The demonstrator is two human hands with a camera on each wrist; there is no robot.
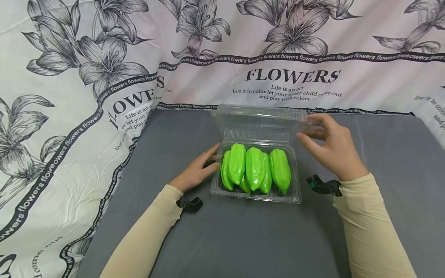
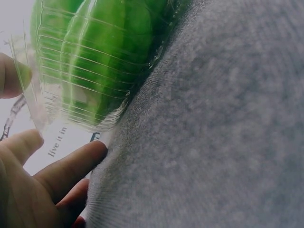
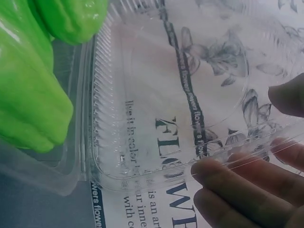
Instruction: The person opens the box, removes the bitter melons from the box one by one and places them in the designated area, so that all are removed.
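A clear plastic container (image 1: 255,197) stands on the grey table with several bright green ribbed fruits (image 1: 255,168) in it, some lying over others. Its hinged lid (image 1: 259,112) is raised at the back. My left hand (image 1: 196,170) is at the container's left side, fingers extended and thumb by the rim; the left wrist view shows the hand (image 2: 42,185) beside the ribbed wall. At the lid's right edge is my right hand (image 1: 332,144), thumb apart from the fingers. In the right wrist view its fingers (image 3: 237,190) are against the lid's edge, seen partly through the plastic.
Grey cloth covers the table (image 1: 243,239). Behind it hangs a white curtain (image 1: 215,85) with flower drawings and lettering, which continues along the left side. A dark band with a small device (image 1: 189,204) is on the left wrist, and another (image 1: 323,186) on the right.
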